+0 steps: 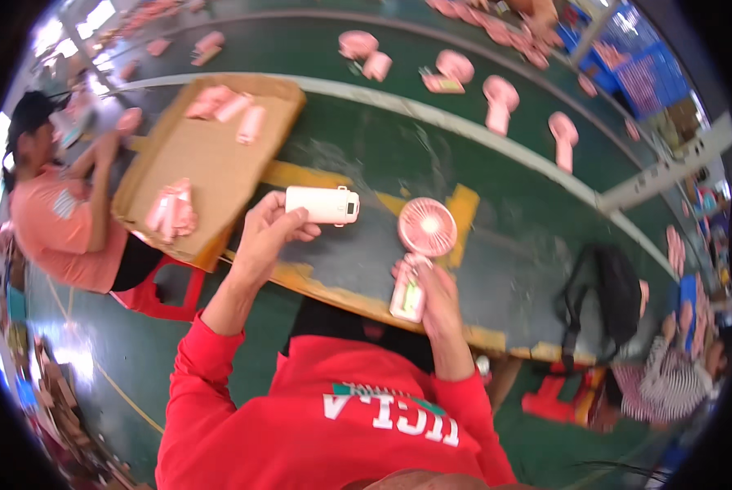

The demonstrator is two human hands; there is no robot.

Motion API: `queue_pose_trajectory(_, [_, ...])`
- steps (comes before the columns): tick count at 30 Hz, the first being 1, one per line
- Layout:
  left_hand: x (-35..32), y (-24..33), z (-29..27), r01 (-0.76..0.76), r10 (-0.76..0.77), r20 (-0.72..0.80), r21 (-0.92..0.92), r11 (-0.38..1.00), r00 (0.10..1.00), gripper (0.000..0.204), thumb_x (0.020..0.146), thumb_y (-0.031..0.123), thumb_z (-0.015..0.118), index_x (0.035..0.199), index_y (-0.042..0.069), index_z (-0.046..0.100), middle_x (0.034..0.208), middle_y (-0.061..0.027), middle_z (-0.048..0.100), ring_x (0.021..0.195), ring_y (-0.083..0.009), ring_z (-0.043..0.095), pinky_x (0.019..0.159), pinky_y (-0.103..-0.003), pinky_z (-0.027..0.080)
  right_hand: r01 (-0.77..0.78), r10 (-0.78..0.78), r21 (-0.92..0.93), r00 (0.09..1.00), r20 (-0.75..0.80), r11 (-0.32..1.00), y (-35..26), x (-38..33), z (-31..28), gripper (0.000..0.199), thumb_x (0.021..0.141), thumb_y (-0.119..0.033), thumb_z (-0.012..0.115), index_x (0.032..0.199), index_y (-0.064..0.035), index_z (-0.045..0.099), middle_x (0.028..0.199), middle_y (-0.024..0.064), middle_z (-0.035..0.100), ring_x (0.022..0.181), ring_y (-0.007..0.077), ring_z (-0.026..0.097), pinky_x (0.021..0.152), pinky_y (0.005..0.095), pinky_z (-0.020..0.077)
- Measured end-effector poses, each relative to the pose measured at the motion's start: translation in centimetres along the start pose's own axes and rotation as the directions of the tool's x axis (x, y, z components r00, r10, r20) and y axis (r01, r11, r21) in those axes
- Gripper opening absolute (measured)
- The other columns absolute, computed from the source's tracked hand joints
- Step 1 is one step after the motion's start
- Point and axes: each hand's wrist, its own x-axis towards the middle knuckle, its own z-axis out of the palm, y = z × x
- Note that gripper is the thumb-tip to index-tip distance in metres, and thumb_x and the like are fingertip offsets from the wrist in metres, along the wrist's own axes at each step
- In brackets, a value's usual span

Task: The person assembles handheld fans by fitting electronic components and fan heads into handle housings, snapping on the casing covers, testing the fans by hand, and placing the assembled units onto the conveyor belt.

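Pinched between the thumb and fingers of my left hand point(269, 231) is a pale pink handle cover point(317, 205), held level above the table with a small dark slot at its right end. My right hand point(436, 296) grips a pink handheld fan point(427, 227) by its handle. The round grille points away from me, and the handle's lower end point(407, 300) shows an open inside with something greenish-yellow in it. The two parts are apart from each other.
A cardboard tray point(211, 151) with pink parts lies at left, a seated co-worker point(60, 200) beyond it. Several pink fans point(500, 104) lie along the far belt behind a metal rail point(431, 116). A black bag point(611, 298) rests at right; blue crates point(645, 80) stand at far right.
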Motion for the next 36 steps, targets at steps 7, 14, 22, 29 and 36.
queue_pose_trajectory(7, [-3.3,-5.3,4.5,0.125,-0.17,0.031,0.554,0.823,0.985,0.033,0.084,0.011,0.064,0.108,-0.006,0.049,0.098,-0.0154,0.062,0.081,-0.0208,0.062,0.073,-0.032,0.051,-0.013,0.013,0.005,1.0,-0.006,1.0,-0.2,-0.1,-0.2,0.029,0.096,-0.018,0.046,0.114,0.0046,0.05,0.107,0.0179,0.062,0.098,0.0242,0.063,0.081,0.0318,0.0533])
queue_pose_trajectory(14, [-3.5,-3.7,4.8,-0.507,0.183,0.477,0.842,0.184,0.86,0.058,0.069,0.012,0.075,0.118,-0.003,0.049,0.116,-0.0201,0.052,0.106,-0.0369,0.05,0.085,-0.04,0.046,-0.022,0.022,0.027,1.0,0.015,0.999,-0.2,-1.0,-0.7,0.028,0.096,-0.019,0.047,0.113,0.0037,0.05,0.106,0.017,0.062,0.096,0.0218,0.063,0.08,0.0301,0.0534])
queue_pose_trajectory(22, [-3.8,-1.8,5.9,0.0,-0.26,0.16,0.851,0.525,0.952,0.035,0.076,0.012,0.069,0.105,-0.002,0.054,0.088,-0.0158,0.065,0.077,-0.0231,0.064,0.071,-0.034,0.051,-0.077,0.077,-0.008,0.996,0.032,0.997,-0.8,-1.1,-0.3,0.033,0.096,-0.021,0.047,0.117,0.0038,0.049,0.112,0.0159,0.06,0.103,0.0216,0.06,0.085,0.0321,0.0514])
queue_pose_trajectory(29, [-6.5,-0.9,10.1,-0.124,-0.06,0.214,0.748,0.653,0.975,0.057,0.078,0.024,0.066,0.12,-0.007,0.043,0.081,-0.0228,0.065,0.068,-0.0334,0.066,0.062,-0.04,0.052,-0.114,0.087,0.206,0.987,0.134,0.972,-1.4,-1.6,-1.0,0.036,0.092,-0.014,0.047,0.124,0.0028,0.045,0.114,0.0119,0.058,0.103,0.0201,0.059,0.089,0.0334,0.0486])
queue_pose_trajectory(36, [-6.7,-2.3,12.0,-0.305,0.031,0.321,0.858,0.414,0.946,0.062,0.079,0.028,0.065,0.124,-0.007,0.041,0.074,-0.0226,0.064,0.062,-0.0364,0.064,0.055,-0.043,0.051,-0.17,0.125,0.163,0.959,0.255,0.972,-1.5,-1.9,-1.5,0.042,0.088,-0.008,0.04,0.129,0.0019,0.039,0.117,0.011,0.056,0.101,0.0185,0.057,0.084,0.0318,0.0468])
